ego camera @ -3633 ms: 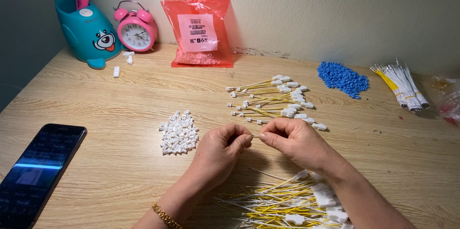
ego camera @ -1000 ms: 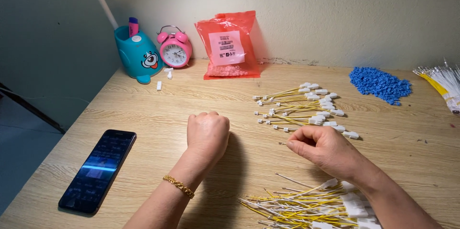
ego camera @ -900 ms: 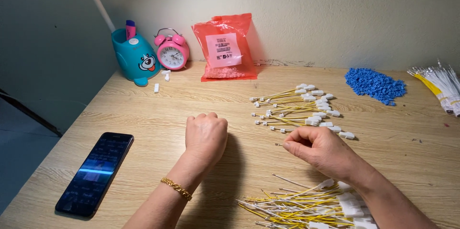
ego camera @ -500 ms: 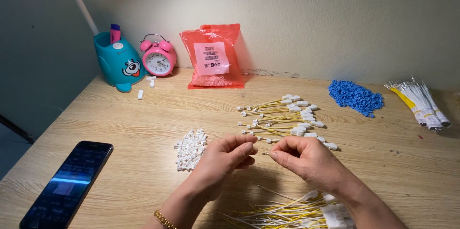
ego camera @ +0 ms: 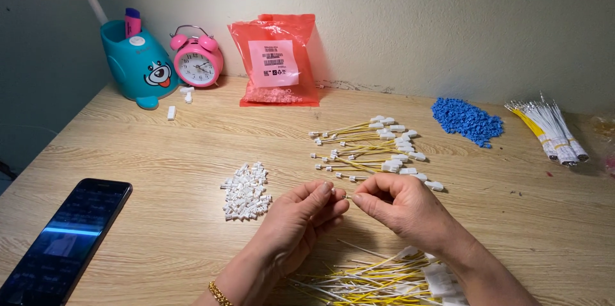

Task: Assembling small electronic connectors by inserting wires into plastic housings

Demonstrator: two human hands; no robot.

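Observation:
My left hand (ego camera: 301,219) and my right hand (ego camera: 407,210) meet fingertip to fingertip over the middle of the wooden table (ego camera: 166,152). Between them they pinch a thin wire end and a small white piece, mostly hidden by the fingers. A heap of small white connectors (ego camera: 245,192) lies just left of my left hand. A bundle of yellow and white wires with white plugs (ego camera: 378,280) lies under my right wrist. Beyond the hands is a spread of wires with connectors (ego camera: 375,151).
A black phone (ego camera: 61,242) with a lit screen lies at the front left. At the back stand a teal pen holder (ego camera: 138,62), a pink alarm clock (ego camera: 197,62) and a red bag (ego camera: 275,59). A blue pile (ego camera: 466,120) and a wire bundle (ego camera: 549,132) are at right.
My left hand went to the white connector heap and came back. Both hands have drawn together again at the table's middle, fingertips touching. The view has swung right and down.

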